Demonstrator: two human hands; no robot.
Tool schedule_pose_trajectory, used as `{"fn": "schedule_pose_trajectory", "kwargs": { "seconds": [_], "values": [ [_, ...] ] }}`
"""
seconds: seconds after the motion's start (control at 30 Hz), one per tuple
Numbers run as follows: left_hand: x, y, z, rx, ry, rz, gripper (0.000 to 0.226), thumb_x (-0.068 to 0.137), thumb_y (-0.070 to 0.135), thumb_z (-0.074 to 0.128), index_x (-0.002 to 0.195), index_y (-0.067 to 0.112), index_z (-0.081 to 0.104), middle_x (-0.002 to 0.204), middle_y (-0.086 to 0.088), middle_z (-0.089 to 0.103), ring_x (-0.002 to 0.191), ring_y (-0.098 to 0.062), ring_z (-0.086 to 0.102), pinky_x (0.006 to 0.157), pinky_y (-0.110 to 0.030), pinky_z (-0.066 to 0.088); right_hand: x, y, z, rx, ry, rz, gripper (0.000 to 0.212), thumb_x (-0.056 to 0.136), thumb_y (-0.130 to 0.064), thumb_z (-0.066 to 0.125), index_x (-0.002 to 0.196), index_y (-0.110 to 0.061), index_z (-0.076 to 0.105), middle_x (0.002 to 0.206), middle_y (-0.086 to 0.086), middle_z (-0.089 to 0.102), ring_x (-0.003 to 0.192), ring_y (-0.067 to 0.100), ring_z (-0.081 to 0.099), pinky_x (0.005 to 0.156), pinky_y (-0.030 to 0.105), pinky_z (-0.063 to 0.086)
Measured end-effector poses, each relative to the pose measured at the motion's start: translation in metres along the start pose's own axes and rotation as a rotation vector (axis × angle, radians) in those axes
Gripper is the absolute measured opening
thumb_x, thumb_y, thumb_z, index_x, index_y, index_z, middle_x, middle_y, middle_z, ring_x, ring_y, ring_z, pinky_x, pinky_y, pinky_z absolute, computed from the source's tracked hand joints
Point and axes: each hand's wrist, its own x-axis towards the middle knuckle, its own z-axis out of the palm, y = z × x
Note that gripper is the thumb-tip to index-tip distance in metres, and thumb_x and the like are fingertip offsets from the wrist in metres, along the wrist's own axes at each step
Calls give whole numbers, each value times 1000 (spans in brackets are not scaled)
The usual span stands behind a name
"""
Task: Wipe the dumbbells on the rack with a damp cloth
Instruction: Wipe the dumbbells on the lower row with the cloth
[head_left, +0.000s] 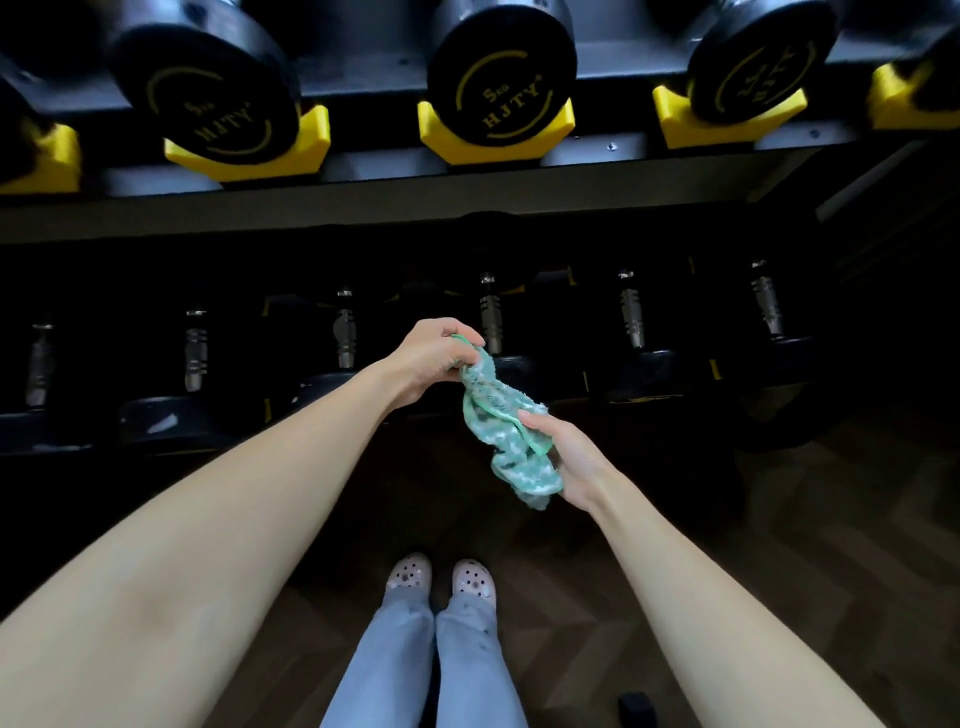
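A: Fingers first. Left hand (431, 358): fingertips bunched together, pinching the upper end of the crumpled green-and-white terry cloth (501, 426). Right hand (566, 462): thumb pressed across the cloth's green hem, the other fingers curled under its lower end.

B: So both hands grip it, one at each end?

A: Yes. The cloth hangs twisted between them, in the air, touching no dumbbell. My reading: it is being gathered or refolded into a usable pad before a wipe. Dampness cannot be confirmed from this view.

B: Outward from the hands?

A: Bare forearms extended forward. Behind the hands, the lower tier of the black steel dumbbell rack (363, 208) holds a row of dark dumbbells with ribbed chrome handles (491, 317); that shelf is deep in shadow. Along the front edge of the upper tier, round black dumbbell heads sit in yellow plastic cradles (498, 140); the middle black 5 kg dumbbell (501, 83) faces the camera.

B: Why stand there?

A: Pale clogs (441, 577) are planted on the dark wooden floor, square to the rack's front edge, so either tier looks reachable. Judgement: no wiping contact at this moment.
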Motion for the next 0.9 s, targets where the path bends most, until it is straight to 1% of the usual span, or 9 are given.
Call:
{"fn": "schedule_pose_trajectory", "kwargs": {
  "seconds": [0.17, 0.3, 0.4, 0.47, 0.57, 0.67, 0.73, 0.83, 0.9],
  "values": [
    [-5, -13, -49, -2, 166, 47, 24, 81, -11, 50, 84, 9, 61, 88, -5, 57, 89, -18, 58, 67, -20, 52, 19, 1, 42, -130, 39, -131, 26, 94, -28, 54, 116, -18, 62, 106, 7, 71, 95, 22, 67, 88, 40, 53],
    [-6, -18, -89, 135, 194, 88, 25, 76, -11, 59, 90, 9, 62, 92, -7, 59, 80, -15, 57, 62, -11, 47, 35, -1, 88, -220, 167, -257, 27, 98, -29, 48, 119, -18, 59, 108, 3, 69, 98, 18, 67, 84, 32, 54],
    [8, -20, -115, 247, 251, 161, 22, 79, -10, 58, 81, 11, 66, 105, -9, 60, 91, -20, 55, 79, -25, 46, 55, 2, 116, -285, 299, -346, 31, 98, -30, 46, 125, -18, 56, 113, -3, 63, 104, 15, 60, 91, 31, 48],
    [18, -24, -131, 296, 268, 193, 24, 81, -10, 55, 87, 9, 69, 106, -5, 59, 105, -19, 55, 93, -29, 45, 73, 9, 135, -369, 395, -409, 28, 98, -29, 45, 121, -18, 57, 106, -5, 61, 100, 13, 56, 88, 29, 44],
    [33, -35, -146, 386, 209, 203, 26, 84, -10, 52, 96, 5, 70, 97, 0, 53, 101, -15, 53, 89, -22, 43, 102, 28, 154, -535, 541, -433, 30, 98, -31, 42, 119, -15, 58, 112, 4, 61, 108, 22, 53, 94, 37, 44],
    [53, -55, -156, 474, 136, 171, 27, 84, -10, 51, 94, 7, 69, 110, -8, 60, 97, -18, 55, 76, -20, 45, 127, 50, 163, -520, 601, -396, 34, 99, -28, 40, 123, -11, 57, 117, 11, 61, 111, 26, 54, 93, 34, 42],
    [66, -67, -162, 514, 78, 157, 28, 85, -9, 49, 89, 12, 68, 117, -10, 62, 96, -18, 57, 65, -12, 45, 140, 61, 164, -504, 623, -344, 36, 100, -27, 39, 129, -9, 53, 122, 12, 59, 116, 28, 51, 94, 33, 39],
    [74, -78, -167, 626, 19, 176, 33, 84, -10, 42, 92, 7, 69, 119, -7, 62, 108, -18, 54, 73, -14, 37, 154, 72, 160, -486, 641, -292, 38, 100, -30, 40, 133, -13, 50, 127, 12, 56, 120, 30, 48, 99, 37, 38],
    [73, -84, -170, 686, 3, 179, 36, 84, -11, 38, 92, 5, 69, 120, -11, 61, 105, -20, 55, 72, -16, 35, 158, 77, 161, -477, 640, -301, 38, 99, -32, 43, 133, -16, 49, 126, 12, 54, 117, 28, 50, 99, 38, 41]
  ]
}}
